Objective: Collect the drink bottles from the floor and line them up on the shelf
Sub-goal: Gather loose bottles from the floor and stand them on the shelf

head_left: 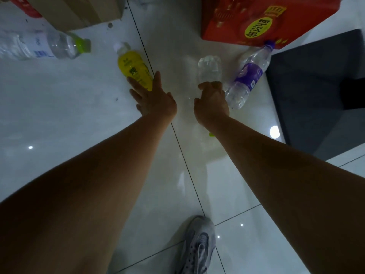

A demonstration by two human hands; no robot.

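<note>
Several drink bottles lie on the pale tiled floor. A yellow bottle (pixel 134 70) with a white cap lies left of centre; my left hand (pixel 153 97) is spread open over its lower end, fingers touching it. A clear bottle (pixel 209 69) lies at centre, and my right hand (pixel 212 103) is curled around its near end; a bit of green shows under my right wrist. To the right lies a clear bottle with a purple label (pixel 249 76) and a purple cap. At far left lies a large clear bottle with a green cap (pixel 49 45).
A red printed carton (pixel 262 18) stands at the back right, touching the purple bottle's cap. A brown cardboard box (pixel 79 10) is at the back left. A dark grey block (pixel 324 89) fills the right side. My grey shoe (pixel 197 246) is at the bottom.
</note>
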